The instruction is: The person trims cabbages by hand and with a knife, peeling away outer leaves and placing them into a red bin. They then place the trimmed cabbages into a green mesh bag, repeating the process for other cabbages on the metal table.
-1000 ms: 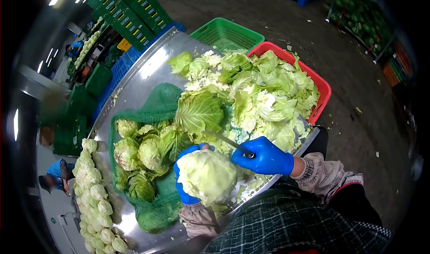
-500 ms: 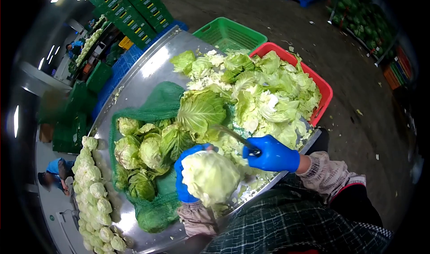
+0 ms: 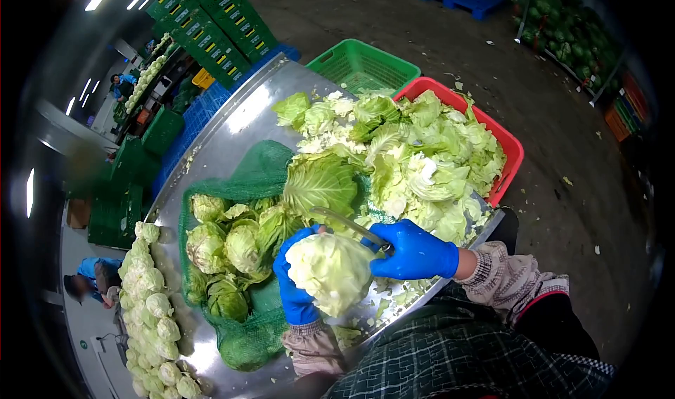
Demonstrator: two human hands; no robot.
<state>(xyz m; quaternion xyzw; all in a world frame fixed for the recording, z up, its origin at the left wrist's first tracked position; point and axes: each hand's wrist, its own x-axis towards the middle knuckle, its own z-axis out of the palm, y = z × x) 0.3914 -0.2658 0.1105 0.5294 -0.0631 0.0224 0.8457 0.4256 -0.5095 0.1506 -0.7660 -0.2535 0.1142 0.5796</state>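
Observation:
A pale, trimmed cabbage point(image 3: 330, 272) rests in my left hand point(image 3: 295, 286), whose blue-gloved fingers wrap round its left side. My right hand point(image 3: 416, 250), also in a blue glove, is closed on the handle of a knife point(image 3: 344, 220). The blade reaches up and left, just above the top of the cabbage; whether it touches cannot be made out. Just left of my left hand, several untrimmed cabbages point(image 3: 242, 246) sit in an open green mesh bag point(image 3: 271, 161). Loose cabbage leaves point(image 3: 415, 167) are heaped beyond my right hand.
A metal table point(image 3: 232, 128) holds everything, with trimmed cabbages point(image 3: 148, 286) lined along its left edge. At its far right side stand a red crate point(image 3: 510, 146) of leaves and a green crate point(image 3: 365, 61). Stacked green crates point(image 3: 225, 33) rise behind. A person point(image 3: 98, 272) is at far left.
My right hand has moved left and slightly up, bringing the knife close to the cabbage. The left hand still holds the cabbage, tilted a little. The whole view has shifted slightly.

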